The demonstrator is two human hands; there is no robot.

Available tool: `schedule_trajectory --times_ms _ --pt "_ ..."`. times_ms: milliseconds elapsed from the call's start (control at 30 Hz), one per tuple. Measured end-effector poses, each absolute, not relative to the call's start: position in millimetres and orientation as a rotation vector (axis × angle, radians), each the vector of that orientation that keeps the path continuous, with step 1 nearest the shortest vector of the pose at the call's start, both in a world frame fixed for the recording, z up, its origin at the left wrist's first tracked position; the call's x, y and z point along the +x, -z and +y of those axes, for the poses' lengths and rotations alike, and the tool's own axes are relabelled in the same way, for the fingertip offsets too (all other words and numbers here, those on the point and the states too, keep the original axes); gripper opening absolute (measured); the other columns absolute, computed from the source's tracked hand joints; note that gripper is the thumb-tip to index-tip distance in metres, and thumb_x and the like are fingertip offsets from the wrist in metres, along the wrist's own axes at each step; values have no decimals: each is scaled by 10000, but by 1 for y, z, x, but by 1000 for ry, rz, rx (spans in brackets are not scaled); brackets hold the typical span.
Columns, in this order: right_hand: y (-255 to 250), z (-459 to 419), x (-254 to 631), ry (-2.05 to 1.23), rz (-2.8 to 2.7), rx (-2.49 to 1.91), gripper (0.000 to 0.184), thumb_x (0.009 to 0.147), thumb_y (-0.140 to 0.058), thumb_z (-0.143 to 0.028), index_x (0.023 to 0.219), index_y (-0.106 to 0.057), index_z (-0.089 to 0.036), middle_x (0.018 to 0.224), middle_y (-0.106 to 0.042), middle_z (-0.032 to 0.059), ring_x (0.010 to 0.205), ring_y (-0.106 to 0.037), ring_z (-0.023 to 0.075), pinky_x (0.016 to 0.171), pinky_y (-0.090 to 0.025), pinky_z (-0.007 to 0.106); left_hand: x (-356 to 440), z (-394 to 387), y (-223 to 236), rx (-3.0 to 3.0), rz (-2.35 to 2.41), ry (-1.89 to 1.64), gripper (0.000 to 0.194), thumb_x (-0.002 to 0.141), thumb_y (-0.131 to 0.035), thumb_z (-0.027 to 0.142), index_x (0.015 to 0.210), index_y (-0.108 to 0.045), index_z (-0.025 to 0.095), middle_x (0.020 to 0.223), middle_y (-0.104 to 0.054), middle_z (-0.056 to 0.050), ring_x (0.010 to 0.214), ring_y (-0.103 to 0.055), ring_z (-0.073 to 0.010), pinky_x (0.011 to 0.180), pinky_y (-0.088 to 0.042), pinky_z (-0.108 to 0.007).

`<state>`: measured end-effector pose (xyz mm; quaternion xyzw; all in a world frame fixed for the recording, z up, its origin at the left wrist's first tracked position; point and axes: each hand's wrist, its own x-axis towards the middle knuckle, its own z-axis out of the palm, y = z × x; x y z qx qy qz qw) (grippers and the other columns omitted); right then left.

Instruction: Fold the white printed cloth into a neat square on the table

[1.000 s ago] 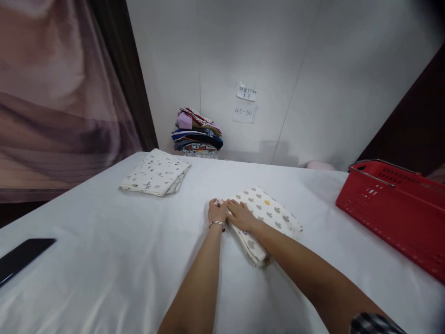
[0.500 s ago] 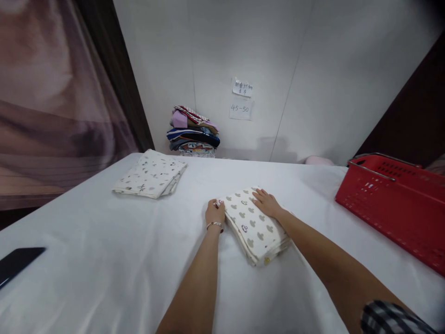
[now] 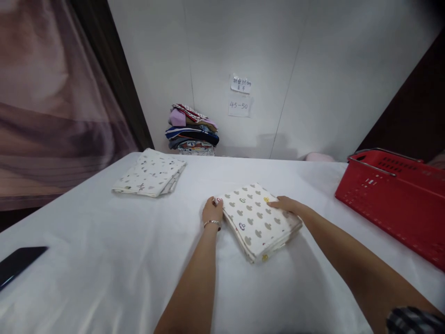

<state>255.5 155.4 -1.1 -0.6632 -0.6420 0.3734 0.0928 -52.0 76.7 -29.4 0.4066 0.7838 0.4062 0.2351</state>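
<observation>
A folded white cloth (image 3: pixel 252 218) with a grey mushroom-like print and a few coloured motifs lies on the white-covered table (image 3: pixel 156 273) in front of me. My left hand (image 3: pixel 212 210), with a bracelet at the wrist, grips the cloth's left corner between thumb and fingers. At the far right edge, my right hand (image 3: pixel 285 205) has its thumb on top of the cloth and its fingers out of sight beyond or under the edge. A second folded cloth (image 3: pixel 151 174), white with small dark prints, rests at the back left, apart from both hands.
On the right stands a red plastic basket (image 3: pixel 392 204) with metal handles. A pile of folded fabrics (image 3: pixel 193 130) is behind the table's back edge, by the wall. A dark phone-like slab (image 3: pixel 21 262) lies at the left edge. Two paper notes (image 3: pixel 239 106) hang on the wall.
My right hand has gone from lying flat on the cloth to grasping its right edge, moving rightward. More of the printed top shows now. My left hand stays at its corner.
</observation>
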Motion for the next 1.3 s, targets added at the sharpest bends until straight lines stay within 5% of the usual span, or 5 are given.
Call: schedule_trajectory --times_ms 200,533,733,1067,1300 --pt "7 154 262 -1305 -1604 -1876 690 596 -729 -553 1087 -608 -85 952 -677 180 836 -646 267 682 -521 307 -52 78 38 1122 2026 -1202 417 774 -582 384 1157 -534 225 1125 -637 -61 968 -611 -184 851 -441 -276" --pt "-16 132 288 -1635 -1599 -1899 593 628 -659 -630 997 -648 -166 1087 -650 124 922 -635 228 752 -531 290 -43 68 29 1241 2083 -1240 434 791 -561 355 1197 -519 207 1217 -574 -70 974 -587 -183 878 -435 -288" --pt "-14 95 308 -1691 -1504 -1858 565 678 -640 -595 1027 -619 -151 1083 -643 138 867 -632 219 592 -548 274 -8 33 11 1697 2030 -1184 298 814 -537 279 1100 -595 216 1151 -601 -52 1124 -488 -201 993 -365 -334" --pt "-9 21 319 -1694 -1572 -1770 535 705 -546 -675 759 -596 -146 592 -611 61 472 -532 125 437 -452 236 14 -66 23 2158 1650 -1034 218 831 -506 243 999 -644 229 1191 -578 -52 1149 -459 -192 1010 -357 -361" --pt "-11 7 314 -539 -1884 -1824 488 818 -478 -507 1135 -561 -146 1142 -597 137 1017 -571 257 876 -461 370 23 -93 32 1929 1774 -1079 257 822 -515 251 1054 -624 232 1248 -535 -56 1155 -478 -182 1012 -377 -327"
